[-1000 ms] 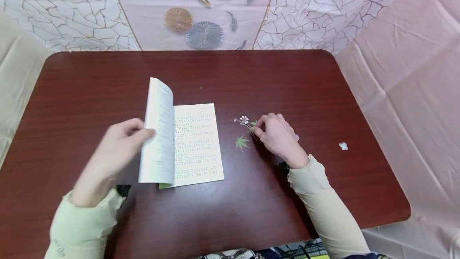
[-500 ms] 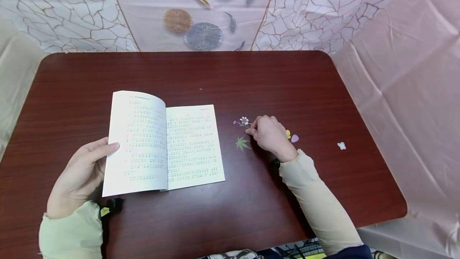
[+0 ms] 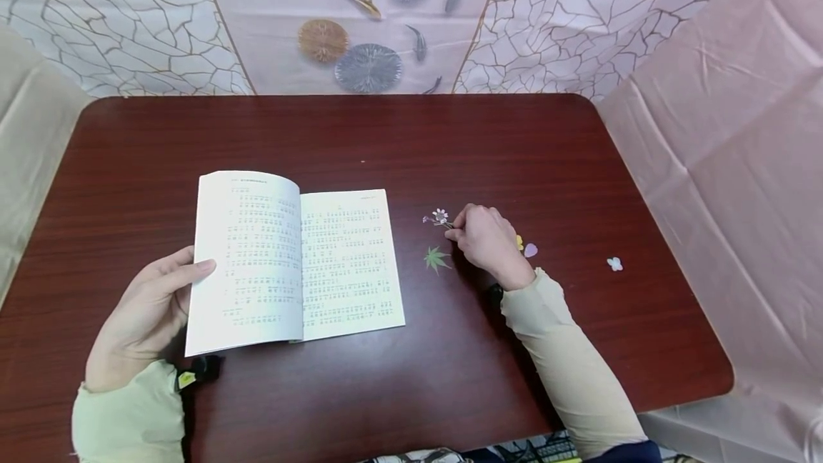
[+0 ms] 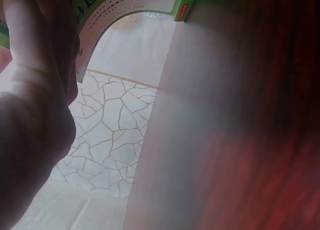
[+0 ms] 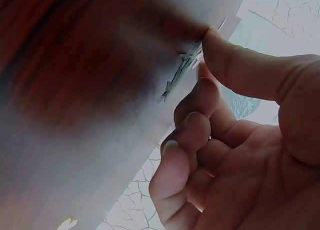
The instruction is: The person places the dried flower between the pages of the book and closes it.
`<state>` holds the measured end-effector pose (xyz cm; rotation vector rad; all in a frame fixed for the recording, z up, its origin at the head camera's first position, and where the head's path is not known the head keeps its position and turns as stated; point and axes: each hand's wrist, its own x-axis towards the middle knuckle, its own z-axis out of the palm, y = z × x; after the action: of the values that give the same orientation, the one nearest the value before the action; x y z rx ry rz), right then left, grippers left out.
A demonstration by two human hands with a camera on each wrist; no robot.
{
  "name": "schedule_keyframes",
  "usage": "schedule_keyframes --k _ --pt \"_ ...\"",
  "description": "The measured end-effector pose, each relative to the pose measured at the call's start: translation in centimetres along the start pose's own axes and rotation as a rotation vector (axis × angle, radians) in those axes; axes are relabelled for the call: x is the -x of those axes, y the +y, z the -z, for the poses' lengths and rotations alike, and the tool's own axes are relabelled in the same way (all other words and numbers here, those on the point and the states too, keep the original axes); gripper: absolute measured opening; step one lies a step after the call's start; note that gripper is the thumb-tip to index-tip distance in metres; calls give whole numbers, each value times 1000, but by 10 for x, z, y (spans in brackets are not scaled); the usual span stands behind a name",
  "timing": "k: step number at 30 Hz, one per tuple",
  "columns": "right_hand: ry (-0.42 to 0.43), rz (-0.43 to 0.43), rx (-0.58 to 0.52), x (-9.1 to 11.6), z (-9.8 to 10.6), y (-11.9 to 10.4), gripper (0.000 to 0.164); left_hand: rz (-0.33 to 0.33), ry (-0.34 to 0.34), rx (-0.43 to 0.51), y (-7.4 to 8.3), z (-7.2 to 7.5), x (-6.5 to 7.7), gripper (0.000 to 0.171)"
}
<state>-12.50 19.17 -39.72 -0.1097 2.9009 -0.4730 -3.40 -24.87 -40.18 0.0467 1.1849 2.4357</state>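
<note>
An open book (image 3: 350, 263) with printed pages lies left of the table's middle, its left part raised. My left hand (image 3: 138, 313) grips that raised edge, thumb on the page and fingers behind it. In the left wrist view the book's green cover (image 4: 90, 13) shows beside the hand. My right hand (image 3: 490, 245) is low over the table and pinches the stems of a small pressed flower sprig (image 3: 440, 216) between thumb and fingertips; the white and pink blossoms stick out to the left. The right wrist view shows thin green stems (image 5: 182, 73) at the fingertips.
A green star-shaped leaf (image 3: 436, 259) lies between book and right hand. Behind that hand are a yellow flower (image 3: 519, 242), partly hidden, and a lilac petal (image 3: 530, 250). A pale blue-white flower (image 3: 614, 264) lies farther right on the dark red table (image 3: 289, 131).
My left hand has swung the book's raised pages left and down, opening it wider. The right hand has shifted slightly left at the sprig, uncovering the yellow flower. Little differs over the last half second.
</note>
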Motion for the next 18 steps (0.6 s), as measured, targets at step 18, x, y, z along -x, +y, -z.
schedule_keyframes --k 18 --pt "-32 -7 11 1 6 3 11 1 6 -33 0 1 1 31"
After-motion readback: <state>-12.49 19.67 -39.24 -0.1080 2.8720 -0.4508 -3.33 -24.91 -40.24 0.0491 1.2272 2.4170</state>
